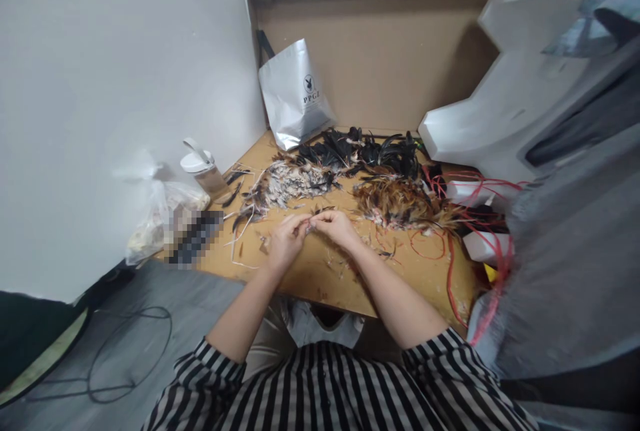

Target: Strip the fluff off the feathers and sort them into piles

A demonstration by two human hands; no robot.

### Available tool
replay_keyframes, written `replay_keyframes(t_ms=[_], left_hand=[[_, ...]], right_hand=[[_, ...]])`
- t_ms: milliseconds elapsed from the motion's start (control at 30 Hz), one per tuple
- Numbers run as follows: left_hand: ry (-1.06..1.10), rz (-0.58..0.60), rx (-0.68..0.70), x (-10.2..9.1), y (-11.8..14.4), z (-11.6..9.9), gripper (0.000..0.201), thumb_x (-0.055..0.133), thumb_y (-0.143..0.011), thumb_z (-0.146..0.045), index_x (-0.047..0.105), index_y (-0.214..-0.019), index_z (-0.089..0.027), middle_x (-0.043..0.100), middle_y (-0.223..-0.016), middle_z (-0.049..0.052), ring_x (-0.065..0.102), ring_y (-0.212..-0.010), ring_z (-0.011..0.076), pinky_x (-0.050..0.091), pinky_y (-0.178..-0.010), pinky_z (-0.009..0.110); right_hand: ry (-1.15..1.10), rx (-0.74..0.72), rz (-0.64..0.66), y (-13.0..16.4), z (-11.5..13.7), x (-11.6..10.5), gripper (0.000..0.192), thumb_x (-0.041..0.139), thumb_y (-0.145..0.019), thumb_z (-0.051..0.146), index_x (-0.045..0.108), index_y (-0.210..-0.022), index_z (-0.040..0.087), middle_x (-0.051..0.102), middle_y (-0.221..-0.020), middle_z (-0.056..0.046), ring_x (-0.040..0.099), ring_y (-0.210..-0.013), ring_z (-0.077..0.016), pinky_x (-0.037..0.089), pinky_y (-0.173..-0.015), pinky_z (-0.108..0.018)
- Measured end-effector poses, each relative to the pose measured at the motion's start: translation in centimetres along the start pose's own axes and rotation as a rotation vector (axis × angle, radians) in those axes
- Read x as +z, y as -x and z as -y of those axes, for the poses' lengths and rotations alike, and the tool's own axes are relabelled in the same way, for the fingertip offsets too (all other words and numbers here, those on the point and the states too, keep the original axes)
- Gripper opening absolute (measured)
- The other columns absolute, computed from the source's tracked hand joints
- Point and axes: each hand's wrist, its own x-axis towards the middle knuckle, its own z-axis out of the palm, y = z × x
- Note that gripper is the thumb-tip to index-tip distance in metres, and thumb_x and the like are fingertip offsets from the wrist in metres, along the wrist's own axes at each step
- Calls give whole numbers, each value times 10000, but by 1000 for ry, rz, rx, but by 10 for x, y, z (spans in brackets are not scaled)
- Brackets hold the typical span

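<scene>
Over the middle of the wooden table my left hand point(289, 239) and my right hand point(338, 229) meet, fingertips pinched together. A small dark brown feather point(323, 210) shows right at the fingertips, and both hands seem closed on it; its lower end is hidden by the fingers. Just beyond lies a pile of grey-white feathers point(293, 181). To the right of it is a heap of golden-brown feathers point(395, 201), with long black feathers point(360, 151) behind both. Loose feather bits are scattered around my hands.
A silver bag point(295, 94) stands at the back against a cardboard panel point(390, 51). At left are a lidded jar point(204, 174) and a clear plastic bag point(160, 217). Red string point(453, 277) trails along the right edge, near white foam pieces point(487, 246).
</scene>
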Motion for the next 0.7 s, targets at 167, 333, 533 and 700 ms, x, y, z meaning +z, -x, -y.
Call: replay_keyframes(t_ms=[167,333,533,700], left_hand=[[18,52,-11,-2,0,2,232,470,-766,-234,603,-953,-203,620,-857,61,556,-761,146,433,-707,272],[27,94,12,-5,0,3,243,473,-766,-247,604,-968,-213,621,-907,65,560,-801,155,436,-723,280],[28,91,2,-6,0,4,250,483,-761,-257,602,-976,-213,621,-899,69,564,-766,150,439,-704,276],[40,94,7,-7,1,2,254,481,-762,-257,597,-983,-210,615,-891,69,560,-753,143,436,-695,266]], right_hand=[[-24,13,83,1,1,-4,231,606,-612,309,673,-739,128,658,-694,-41,545,-598,-119,405,-616,-242],[-20,36,143,0,1,-7,249,629,-593,312,677,-757,131,655,-695,-36,531,-579,-108,392,-592,-233],[-142,82,188,-1,-1,-9,265,655,-560,325,672,-733,124,630,-619,-22,502,-542,-90,380,-574,-227],[-139,76,194,0,-1,-9,245,647,-568,311,660,-712,113,617,-603,-17,492,-534,-84,373,-567,-221]])
